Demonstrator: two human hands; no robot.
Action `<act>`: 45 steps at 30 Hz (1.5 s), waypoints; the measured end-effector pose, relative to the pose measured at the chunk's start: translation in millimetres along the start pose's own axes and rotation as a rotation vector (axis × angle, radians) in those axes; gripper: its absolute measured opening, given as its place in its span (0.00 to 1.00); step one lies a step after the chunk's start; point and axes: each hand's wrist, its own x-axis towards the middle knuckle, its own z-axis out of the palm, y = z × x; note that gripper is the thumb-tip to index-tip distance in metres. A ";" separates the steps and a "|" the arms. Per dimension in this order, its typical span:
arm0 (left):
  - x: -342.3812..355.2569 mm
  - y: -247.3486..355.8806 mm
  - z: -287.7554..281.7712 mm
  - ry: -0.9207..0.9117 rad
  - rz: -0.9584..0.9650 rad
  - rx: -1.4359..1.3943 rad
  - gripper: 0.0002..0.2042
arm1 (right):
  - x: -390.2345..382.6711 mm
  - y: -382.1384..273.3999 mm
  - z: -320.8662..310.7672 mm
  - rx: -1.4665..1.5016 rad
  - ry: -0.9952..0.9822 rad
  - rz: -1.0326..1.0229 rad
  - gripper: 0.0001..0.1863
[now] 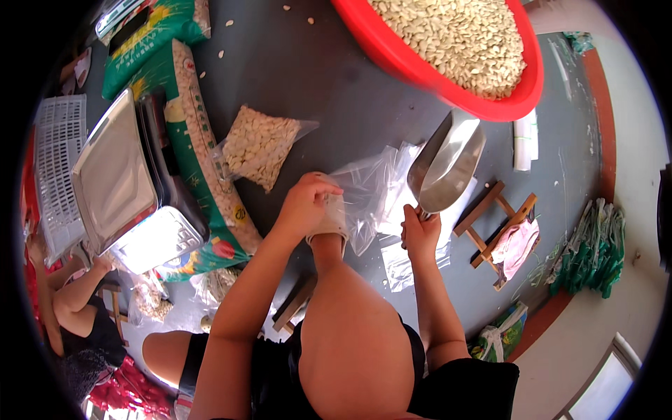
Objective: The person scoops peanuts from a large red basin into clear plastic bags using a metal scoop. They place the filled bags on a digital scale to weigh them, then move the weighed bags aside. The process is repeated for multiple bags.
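Note:
My right hand (421, 234) is wrapped round the handle of a metal scoop (448, 164). The scoop points away from me, its shiny bowl showing no seeds. In my left hand (309, 203), above my shoe, the fingers are pinched at the edge of a clear plastic bag (360, 203); the fingertips are partly hidden. The bag spreads to the right, over more clear bags (399, 269) lying on the floor. Beyond the scoop stands a red basin (381, 49) heaped with pale flat seeds (462, 42). A filled bag of seeds (260, 145) lies left of my left hand.
At left, a scale (115, 175) stands beside green printed sacks (189, 133) and a white plastic basket (61, 161). Another person's arm (73, 290) shows at far left. To the right are a wooden stool (500, 231) with pink cloth and green sacks (595, 248) against the wall.

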 end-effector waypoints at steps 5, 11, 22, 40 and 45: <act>-0.5 32.3 16.0 0.007 -0.004 0.051 0.20 | 8.2 -25.6 -60.0 -0.407 -0.031 -0.279 0.16; 6.2 37.1 -3.4 0.068 0.007 0.227 0.14 | 43.2 -174.5 -107.3 -0.972 0.051 -0.489 0.12; 12.5 54.5 -23.2 0.149 -0.044 0.038 0.18 | 273.4 -255.0 59.4 -1.353 -0.196 -0.321 0.20; 9.5 52.4 -39.8 0.201 0.034 0.170 0.20 | 269.8 -212.6 60.4 -0.836 0.214 -0.617 0.32; 9.7 50.3 -39.8 0.207 0.004 0.198 0.20 | 258.7 -239.2 49.7 -0.291 -0.138 -0.272 0.20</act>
